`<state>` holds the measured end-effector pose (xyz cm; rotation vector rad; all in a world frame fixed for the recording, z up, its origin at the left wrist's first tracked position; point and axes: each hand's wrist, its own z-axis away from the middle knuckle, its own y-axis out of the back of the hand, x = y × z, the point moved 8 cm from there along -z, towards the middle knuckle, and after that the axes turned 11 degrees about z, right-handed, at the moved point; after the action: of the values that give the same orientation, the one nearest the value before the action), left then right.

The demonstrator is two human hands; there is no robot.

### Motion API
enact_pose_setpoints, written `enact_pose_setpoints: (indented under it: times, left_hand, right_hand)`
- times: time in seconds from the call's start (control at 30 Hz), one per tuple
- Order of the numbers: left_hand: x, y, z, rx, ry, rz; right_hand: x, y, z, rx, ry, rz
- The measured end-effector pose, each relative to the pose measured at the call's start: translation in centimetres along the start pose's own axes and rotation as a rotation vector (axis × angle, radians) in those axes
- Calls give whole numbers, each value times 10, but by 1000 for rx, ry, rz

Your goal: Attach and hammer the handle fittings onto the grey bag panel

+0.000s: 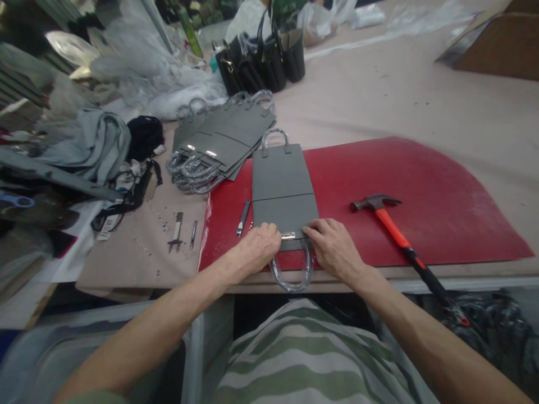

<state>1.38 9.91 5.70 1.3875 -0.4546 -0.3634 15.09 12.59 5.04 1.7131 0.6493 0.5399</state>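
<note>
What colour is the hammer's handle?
The hammer handle is orange-red near the head and black toward the grip end, seen clearly in the head view.

Left hand (259, 242), right hand (332, 247) palms down, near each other.

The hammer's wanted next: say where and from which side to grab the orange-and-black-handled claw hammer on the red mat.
Take the orange-and-black-handled claw hammer by its black grip end, coming from the near right with the right hand. It lies flat, head on the red mat, handle slanting past the table's near edge, so that end looks free.
</note>
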Motion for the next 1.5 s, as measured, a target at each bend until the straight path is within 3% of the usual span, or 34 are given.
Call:
enact_pose_setpoints:
  times: [0.13,0.37,0.6,0.83,0.93,1.1,1.3,1.5]
  left_hand:
    - [7,6,1,-20,-23,-20]
    - [9,1,-2,-37,-39,-29]
    - [-8,-7,16,99,-153,30]
    - [-28,-10,48,430,-331,305]
    - [-30,-10,56,565,-295,342]
    - [-22,-11,55,608,-174,329]
    - [-13,-5,52,680,-116,337]
    - [-10,-8,53,729,-110,372]
  right_hand:
    - [-10,-3,-9,-131,185,101]
    - [-23,-5,-11,-101,336,237]
    - [-5,-5,-2,100,218,21]
    - [3,-7,7,167,248,-160]
    - [7,-3,8,177,183,-259]
    - [7,1,7,117,54,-438]
    - [-7,-3,8,130,6,-313]
    - [-7,-7,11,134,-40,-323]
